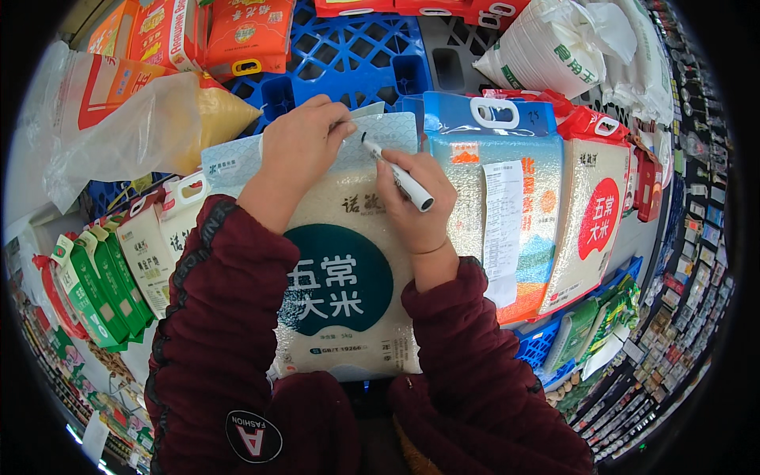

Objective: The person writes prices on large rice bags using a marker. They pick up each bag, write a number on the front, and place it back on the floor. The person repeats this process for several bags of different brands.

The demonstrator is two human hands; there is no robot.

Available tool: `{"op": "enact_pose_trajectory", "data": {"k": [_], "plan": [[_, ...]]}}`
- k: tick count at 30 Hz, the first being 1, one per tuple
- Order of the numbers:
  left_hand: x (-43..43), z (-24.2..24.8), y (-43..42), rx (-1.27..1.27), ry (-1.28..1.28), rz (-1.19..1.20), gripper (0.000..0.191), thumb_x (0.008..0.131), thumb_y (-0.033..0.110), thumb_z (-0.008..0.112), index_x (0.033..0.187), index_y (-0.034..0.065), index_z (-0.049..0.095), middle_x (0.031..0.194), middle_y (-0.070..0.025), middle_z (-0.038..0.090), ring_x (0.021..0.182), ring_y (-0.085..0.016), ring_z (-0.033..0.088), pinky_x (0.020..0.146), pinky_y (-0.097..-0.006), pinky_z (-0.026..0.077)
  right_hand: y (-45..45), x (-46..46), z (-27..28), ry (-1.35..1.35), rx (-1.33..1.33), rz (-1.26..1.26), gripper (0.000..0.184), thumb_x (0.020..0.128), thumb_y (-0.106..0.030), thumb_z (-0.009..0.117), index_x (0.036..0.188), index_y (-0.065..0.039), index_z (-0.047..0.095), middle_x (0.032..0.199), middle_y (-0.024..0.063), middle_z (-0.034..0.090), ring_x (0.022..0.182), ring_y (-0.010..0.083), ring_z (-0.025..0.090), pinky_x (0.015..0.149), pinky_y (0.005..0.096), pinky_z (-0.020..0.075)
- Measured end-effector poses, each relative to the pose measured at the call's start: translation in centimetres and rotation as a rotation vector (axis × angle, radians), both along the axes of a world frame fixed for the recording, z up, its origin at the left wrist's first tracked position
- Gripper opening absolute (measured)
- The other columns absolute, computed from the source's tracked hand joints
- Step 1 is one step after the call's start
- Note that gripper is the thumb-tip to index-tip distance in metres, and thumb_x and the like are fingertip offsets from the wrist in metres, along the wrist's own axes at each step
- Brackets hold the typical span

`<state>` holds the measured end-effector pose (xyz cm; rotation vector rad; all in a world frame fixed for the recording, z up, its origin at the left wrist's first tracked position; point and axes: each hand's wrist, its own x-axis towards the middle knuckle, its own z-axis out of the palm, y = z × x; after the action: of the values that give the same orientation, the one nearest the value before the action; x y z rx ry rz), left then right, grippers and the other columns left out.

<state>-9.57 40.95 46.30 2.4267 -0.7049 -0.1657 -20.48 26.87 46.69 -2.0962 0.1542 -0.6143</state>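
A clear plastic rice bag point(380, 297) with a dark teal printed patch stands before me, its pale blue top band upward. My left hand point(306, 154) pinches that bag near its top edge, thumb against bent fingers. My right hand point(418, 199) holds a white marker pen point(409, 185) with its dark tip uncovered. The tip points at the blue band, just right of my left thumb; whether it touches the plastic I cannot tell. To the right, a long printed paper slip point(502, 231) lies against a blue-and-orange rice bag point(463, 196) with a white handle.
Another rice bag point(588, 219) with a red patch stands far right. Blue plastic pallets point(350, 50) lie beyond the bags. Red-orange packages point(249, 32) and a yellow grain sack point(219, 110) are at upper left, white sacks point(546, 50) at upper right. Green packages point(98, 291) stand left.
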Motion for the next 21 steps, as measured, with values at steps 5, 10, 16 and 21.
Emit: {"op": "enact_pose_trajectory", "data": {"k": [5, 10, 16, 21], "plan": [[-0.13, -0.1, 0.06, -0.006, -0.004, 0.012, 0.014, 0.083, 0.027, 0.064, 0.082, 0.0123, 0.064, 0.079, -0.0033, 0.058, 0.07, -0.028, 0.061, 0.059, -0.0389, 0.048, 0.03, -0.17, 0.06, 0.003, -0.01, 0.018, 0.015, 0.073, 0.001, 0.072, 0.086, -0.002, 0.067, 0.073, 0.0091, 0.061, 0.063, 0.0229, 0.057, 0.057, 0.0306, 0.0459], [-0.11, -0.08, 0.16, -0.022, -0.018, -0.004, 0.013, 0.083, 0.021, 0.067, 0.085, 0.009, 0.066, 0.079, -0.0055, 0.058, 0.067, -0.027, 0.058, 0.058, -0.0355, 0.045, 0.28, -0.09, -0.04, -0.026, 0.022, -0.051, 0.014, 0.073, 0.001, 0.072, 0.086, -0.002, 0.067, 0.072, 0.009, 0.06, 0.063, 0.0229, 0.057, 0.057, 0.0309, 0.0461], [-0.17, 0.07, 0.03, -0.024, 0.001, 0.012, 0.012, 0.083, 0.021, 0.067, 0.085, 0.0091, 0.066, 0.079, -0.005, 0.059, 0.068, -0.027, 0.059, 0.058, -0.0353, 0.045, 0.15, -0.13, -0.05, -0.033, 0.007, -0.04, 0.013, 0.073, 0.001, 0.071, 0.085, -0.002, 0.067, 0.072, 0.0093, 0.06, 0.063, 0.0228, 0.057, 0.057, 0.0307, 0.0458], [-0.27, 0.12, 0.12, -0.038, -0.009, 0.01, 0.012, 0.083, 0.021, 0.067, 0.085, 0.009, 0.066, 0.078, -0.0051, 0.059, 0.068, -0.026, 0.059, 0.058, -0.0353, 0.045, 0.12, -0.42, -0.04, 0.001, 0.014, -0.066, 0.012, 0.075, 0.001, 0.071, 0.085, -0.002, 0.066, 0.075, 0.0096, 0.061, 0.067, 0.0223, 0.058, 0.059, 0.0304, 0.0471]]}}
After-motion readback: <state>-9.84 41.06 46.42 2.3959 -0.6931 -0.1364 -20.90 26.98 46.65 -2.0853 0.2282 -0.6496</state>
